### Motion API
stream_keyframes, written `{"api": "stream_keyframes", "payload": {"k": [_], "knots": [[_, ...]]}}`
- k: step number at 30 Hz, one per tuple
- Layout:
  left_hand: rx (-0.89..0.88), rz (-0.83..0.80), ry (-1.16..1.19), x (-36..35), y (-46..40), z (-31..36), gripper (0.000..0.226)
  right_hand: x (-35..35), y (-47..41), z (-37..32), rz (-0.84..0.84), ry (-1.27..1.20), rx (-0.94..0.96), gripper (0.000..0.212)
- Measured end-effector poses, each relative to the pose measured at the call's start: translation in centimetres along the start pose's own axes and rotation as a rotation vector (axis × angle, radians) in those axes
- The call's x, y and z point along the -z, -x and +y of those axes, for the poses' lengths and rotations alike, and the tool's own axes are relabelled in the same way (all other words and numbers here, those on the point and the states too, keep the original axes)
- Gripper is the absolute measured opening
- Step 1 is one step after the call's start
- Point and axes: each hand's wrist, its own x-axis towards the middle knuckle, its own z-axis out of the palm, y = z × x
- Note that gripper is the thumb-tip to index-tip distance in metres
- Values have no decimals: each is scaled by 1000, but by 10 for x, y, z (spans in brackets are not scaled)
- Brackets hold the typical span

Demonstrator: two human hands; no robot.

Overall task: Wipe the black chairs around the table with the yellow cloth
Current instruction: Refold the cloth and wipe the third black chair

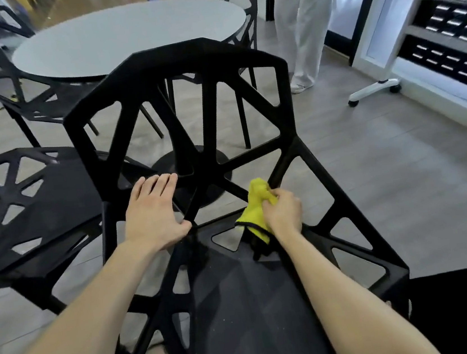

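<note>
— Chair [187, 100] nearest the camera, black and full of open triangles: where does it stand?

— On the floor [402, 170], its back toward the round grey surface [127, 37], seat toward the person. More black chairs stand around that surface, one just to the left [29, 202].

— And the hands?

— Left hand [154, 213] lies flat on the left side of the backrest where it meets the seat, fingers straight, steadying it. Right hand [282, 210] has its grip closed around the bunched yellow cloth [256, 206], pressed near the seat's rear right corner.

— What does the next stroke turn on?

— The strut touching the cloth runs up and away to the right edge of the backrest. The right hand is nearer; I'd judge it follows that line.
</note>
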Motion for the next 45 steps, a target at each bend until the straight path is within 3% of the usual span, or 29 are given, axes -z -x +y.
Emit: {"api": "stream_keyframes", "payload": {"k": [2, 4, 7, 10, 14, 18, 20, 23, 25, 28, 30, 32, 35, 37, 41, 45], "knots": [[-22, -16, 2, 2, -1, -3, 113, 7, 10, -11, 60, 35, 157, 37], [-61, -50, -5, 6, 0, -10, 114, 4, 26, -36, 104, 108, 432, 40], [-75, -58, -43, 11, 7, -29, 113, -35, 29, -68, 24, 253, 745, 38], [-71, -86, -49, 14, 12, -38, 114, -61, 7, -37, -116, 475, 661, 35], [-70, -77, -20, 14, 6, -31, 119, -32, -7, 13, -159, 462, 403, 48], [-64, -20, -24, 2, 10, -30, 123, -26, -4, -18, -27, 387, 558, 40], [-76, -12, -21, 3, 10, -32, 122, -27, -8, -9, -139, 416, 658, 31], [-104, 14, -27, 2, 10, -36, 115, -21, -5, 0, -269, 407, 530, 32], [-135, 63, -14, -1, 19, -41, 108, -21, 3, -15, -200, 364, 460, 43], [-143, 150, 63, -11, 43, -47, 94, -22, 19, -59, -35, 156, 619, 39], [-131, 159, 80, -17, 65, -55, 88, -38, 21, -77, 15, 80, 603, 36], [-72, 193, 131, -22, 91, -60, 81, -68, 37, -69, -69, 125, 526, 37], [51, 278, 358, -30, 115, -55, 76, -103, 75, -35, -443, 360, 598, 40], [139, 347, 493, -36, 116, -50, 75, -99, 69, -37, -518, 328, 578, 43], [248, 306, 657, -43, 108, -52, 77, -63, 60, -86, -298, 79, 590, 40], [376, 264, 808, -46, 106, -52, 68, -76, 86, -159, -182, -103, 850, 38]]}}
